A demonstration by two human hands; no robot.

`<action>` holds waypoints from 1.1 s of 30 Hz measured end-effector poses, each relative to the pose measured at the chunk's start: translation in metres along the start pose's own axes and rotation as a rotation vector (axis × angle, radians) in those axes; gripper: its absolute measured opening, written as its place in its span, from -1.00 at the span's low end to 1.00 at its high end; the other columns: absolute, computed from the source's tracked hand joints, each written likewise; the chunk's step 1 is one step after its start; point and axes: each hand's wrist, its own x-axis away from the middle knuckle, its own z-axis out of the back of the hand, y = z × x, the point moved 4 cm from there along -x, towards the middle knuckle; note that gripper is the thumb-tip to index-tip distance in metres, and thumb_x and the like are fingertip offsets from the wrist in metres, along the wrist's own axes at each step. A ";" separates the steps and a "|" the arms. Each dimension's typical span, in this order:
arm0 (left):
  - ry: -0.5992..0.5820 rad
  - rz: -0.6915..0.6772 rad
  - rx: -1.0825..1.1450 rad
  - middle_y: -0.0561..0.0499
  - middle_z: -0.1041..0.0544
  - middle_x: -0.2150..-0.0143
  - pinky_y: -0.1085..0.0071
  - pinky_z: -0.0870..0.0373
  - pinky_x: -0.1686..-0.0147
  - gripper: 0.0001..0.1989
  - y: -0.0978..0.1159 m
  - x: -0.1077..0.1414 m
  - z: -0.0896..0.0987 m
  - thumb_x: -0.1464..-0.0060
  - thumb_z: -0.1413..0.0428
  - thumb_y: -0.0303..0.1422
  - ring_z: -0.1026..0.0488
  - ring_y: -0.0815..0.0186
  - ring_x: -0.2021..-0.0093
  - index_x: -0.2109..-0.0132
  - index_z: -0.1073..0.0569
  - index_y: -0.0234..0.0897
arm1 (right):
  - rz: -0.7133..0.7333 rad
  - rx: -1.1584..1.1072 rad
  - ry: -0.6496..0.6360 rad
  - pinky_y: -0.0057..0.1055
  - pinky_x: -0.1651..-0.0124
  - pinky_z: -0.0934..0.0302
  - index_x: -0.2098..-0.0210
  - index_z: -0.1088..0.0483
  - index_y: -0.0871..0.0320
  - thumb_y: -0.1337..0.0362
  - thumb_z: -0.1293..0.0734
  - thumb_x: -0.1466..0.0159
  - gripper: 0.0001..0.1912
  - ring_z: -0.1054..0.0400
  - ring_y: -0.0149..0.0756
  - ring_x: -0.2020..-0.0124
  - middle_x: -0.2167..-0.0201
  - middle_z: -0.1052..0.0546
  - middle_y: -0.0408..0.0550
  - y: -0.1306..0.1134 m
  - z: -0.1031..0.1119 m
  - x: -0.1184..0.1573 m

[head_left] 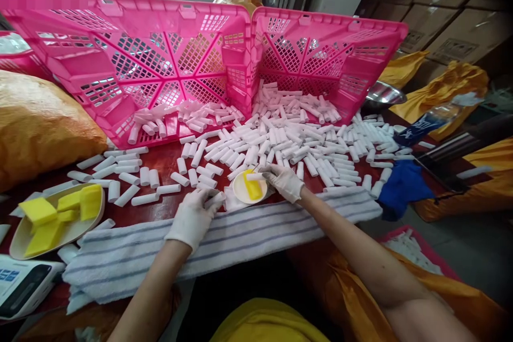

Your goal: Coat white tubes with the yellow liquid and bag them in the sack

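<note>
Roll [254,177] over the dish [238,192], by the surface's [170,156] near edge
Right hand [285,181] pinches it above the sponge [253,189]; left hand [194,215] is curled close by, can't tell if it's holding anything. Dish probably sits there for easy reach.

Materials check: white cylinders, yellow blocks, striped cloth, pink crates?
White cylinders: smooth, matte; paper or plastic, can't tell which.
Yellow blocks: probably sponge or foam; matte, with square-cut edges.
Striped cloth: woven textile, perhaps cotton terry; soft, matte, slightly fuzzy surface.
Pink crates: almost certainly moulded plastic, semi-gloss; ribbed lattice walls, one even colour.
</note>
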 end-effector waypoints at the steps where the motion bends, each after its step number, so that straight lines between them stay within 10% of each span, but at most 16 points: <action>1: 0.000 0.049 0.089 0.01 -0.53 0.19 0.39 -0.35 0.19 -0.66 0.001 -0.001 -0.004 -0.07 -0.04 -0.06 -0.44 0.27 0.23 0.15 -0.47 -0.19 | 0.061 0.025 0.006 -0.30 0.08 -0.33 0.21 -0.46 0.18 0.15 -0.23 -0.25 -0.72 -0.41 -0.30 0.23 0.25 -0.52 -0.05 0.000 0.000 -0.001; 11: -0.045 0.195 0.606 0.01 -0.50 0.23 0.39 -0.41 0.23 -0.63 -0.006 -0.014 -0.037 0.05 -0.14 -0.20 -0.46 0.31 0.27 0.10 -0.36 -0.25 | 0.282 0.040 0.085 -0.26 -0.02 -0.31 0.10 -0.47 0.07 0.19 -0.26 -0.27 -0.75 -0.41 -0.25 0.12 0.16 -0.51 -0.02 0.008 -0.002 0.026; 33: -0.140 0.180 0.052 -0.10 -0.52 0.09 0.31 -0.34 0.03 -0.67 0.018 -0.008 -0.030 -0.09 -0.03 -0.30 -0.46 0.21 0.11 0.00 -0.41 -0.28 | 0.378 0.216 0.177 -0.35 0.19 -0.34 0.28 -0.45 0.12 0.27 -0.30 -0.23 -0.89 -0.40 -0.31 0.30 0.34 -0.50 -0.05 0.003 -0.004 0.045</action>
